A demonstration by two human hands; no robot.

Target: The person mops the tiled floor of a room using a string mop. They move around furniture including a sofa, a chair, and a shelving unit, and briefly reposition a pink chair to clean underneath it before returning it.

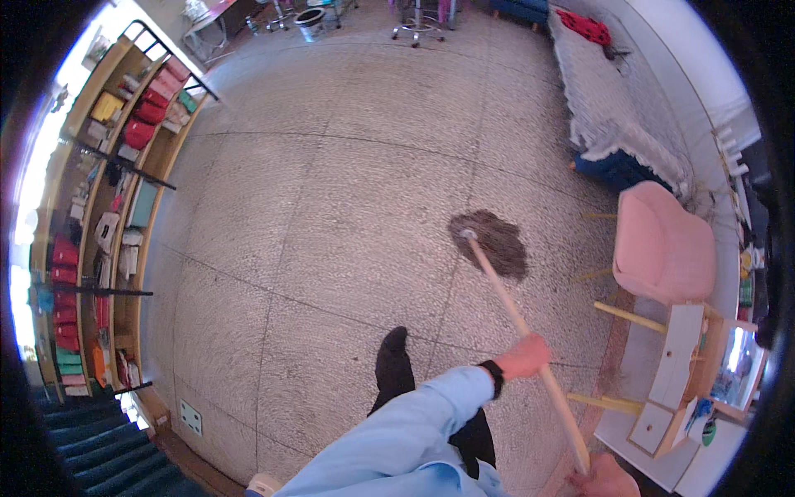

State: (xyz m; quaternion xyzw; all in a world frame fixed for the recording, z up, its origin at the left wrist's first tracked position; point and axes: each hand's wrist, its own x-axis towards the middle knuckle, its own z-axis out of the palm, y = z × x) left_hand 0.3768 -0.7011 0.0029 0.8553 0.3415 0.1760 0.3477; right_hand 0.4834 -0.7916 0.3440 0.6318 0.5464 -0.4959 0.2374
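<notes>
A string mop lies with its dark grey-brown head (500, 245) spread on the speckled floor (348, 205). Its pale wooden handle (506, 298) slants from there down toward my body. Partway along the handle, my left hand (523, 357) is wrapped around the wood, a black band on its wrist. Near the handle's upper end my right hand (604, 476) grips it, partly cut off by the bottom edge of the picture. The light blue sleeve (397, 422) of my left arm crosses in front of my legs. One dark shoe (394, 345) shows on the floor.
At right stand a pink chair (661, 245), a small vanity table (671, 366) with a mirror, and a sofa under a pale cover (612, 93). Wooden shelves (133, 242) with red packets line the left. A bin (310, 22) and wheeled stool base (417, 30) stand at the far end.
</notes>
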